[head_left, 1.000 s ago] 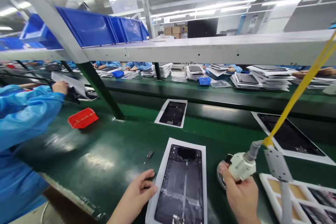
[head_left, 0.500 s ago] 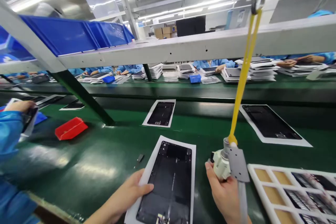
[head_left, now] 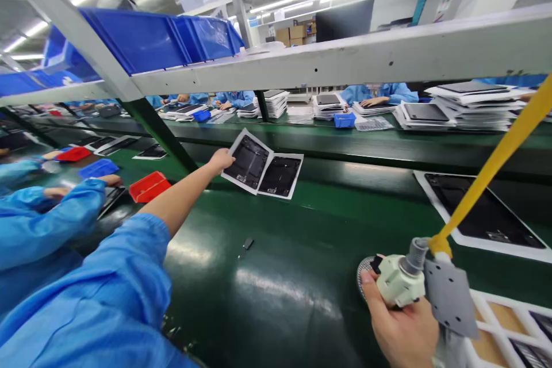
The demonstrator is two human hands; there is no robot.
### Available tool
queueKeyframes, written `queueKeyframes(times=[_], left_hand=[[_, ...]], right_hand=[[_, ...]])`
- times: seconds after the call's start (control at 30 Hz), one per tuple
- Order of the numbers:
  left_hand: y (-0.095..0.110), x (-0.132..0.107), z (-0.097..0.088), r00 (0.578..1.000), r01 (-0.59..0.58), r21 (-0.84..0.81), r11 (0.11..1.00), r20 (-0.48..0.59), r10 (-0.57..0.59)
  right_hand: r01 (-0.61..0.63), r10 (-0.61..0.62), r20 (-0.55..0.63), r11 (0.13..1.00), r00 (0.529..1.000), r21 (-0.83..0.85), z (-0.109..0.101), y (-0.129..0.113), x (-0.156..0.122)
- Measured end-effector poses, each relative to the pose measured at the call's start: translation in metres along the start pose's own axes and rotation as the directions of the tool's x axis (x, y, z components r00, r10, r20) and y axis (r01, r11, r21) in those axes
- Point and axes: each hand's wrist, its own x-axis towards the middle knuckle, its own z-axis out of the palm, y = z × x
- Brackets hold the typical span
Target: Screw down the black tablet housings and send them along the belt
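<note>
My left hand reaches far forward and grips a black tablet housing on its white sheet by the near left edge. This sheet is tilted up, its right side overlapping or touching a second black tablet housing lying on white paper. In my right hand is a pale green hand-held tool with a round, perforated metal head, part of which shows past my thumb. A yellow strap and a grey bracket are attached to the tool. Its exact kind is unclear.
A small dark piece lies on the green bench. At right are another tablet housing and a white compartment tray. A red bin and a co-worker's blue sleeve are at left. A white shelf beam crosses above.
My left hand has carried the tablet housing from in front of me forward and left, beside the one lying there. My right hand still holds the tool; the view has shifted.
</note>
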Motion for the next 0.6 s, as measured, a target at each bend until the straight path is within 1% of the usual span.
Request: queueKeyframes(times=[0.03,0.1,0.13,0.2,0.27,0.33,0.4,0.43,0.5,0.53,0.6], left_hand=[[-0.003,0.013,-0.002,0.999,0.014,0.059,0.998,-0.034,-0.012],[-0.013,0.031,-0.006,0.997,0.041,0.186,0.982,-0.073,-0.028],[-0.019,0.034,-0.006,0.996,0.041,0.237,0.971,-0.088,-0.021],[-0.031,0.035,-0.002,0.994,-0.003,0.318,0.948,-0.104,0.038],[-0.04,0.03,0.013,0.988,-0.097,0.366,0.925,-0.079,0.135],[-0.045,0.025,0.037,0.976,-0.2,0.373,0.906,-0.004,0.217],[-0.047,0.023,0.064,0.967,-0.256,0.355,0.899,0.084,0.242],[-0.046,0.023,0.077,0.965,-0.26,0.346,0.902,0.118,0.233],[-0.045,0.025,0.097,0.971,-0.223,0.342,0.913,0.163,0.176],[-0.044,0.026,0.104,0.975,-0.192,0.343,0.92,0.176,0.138],[-0.043,0.029,0.109,0.978,-0.136,0.325,0.936,0.192,0.076]], right_hand=[[0.002,-0.002,-0.009,1.0,1.0,0.008,0.0,0.0,0.0],[-0.022,0.022,0.002,0.999,1.0,0.038,-0.002,-0.001,0.003],[-0.039,0.038,0.026,0.998,0.999,0.056,-0.002,-0.002,0.004],[-0.052,0.043,0.089,0.993,0.995,0.103,-0.002,-0.004,0.007],[-0.049,0.03,0.124,0.988,0.992,0.149,0.001,-0.006,0.008],[-0.059,0.044,0.079,0.978,0.996,0.2,0.007,-0.01,0.006],[-0.071,0.072,0.004,0.969,0.997,0.235,0.014,-0.012,0.004],[-0.066,0.073,-0.022,0.968,0.997,0.243,0.017,-0.013,0.004],[-0.026,0.035,-0.03,0.97,0.999,0.242,0.019,-0.011,0.004],[0.001,0.005,-0.027,0.971,1.0,0.238,0.019,-0.009,0.005],[0.06,-0.057,-0.021,0.971,0.998,0.229,0.017,-0.006,0.007]])
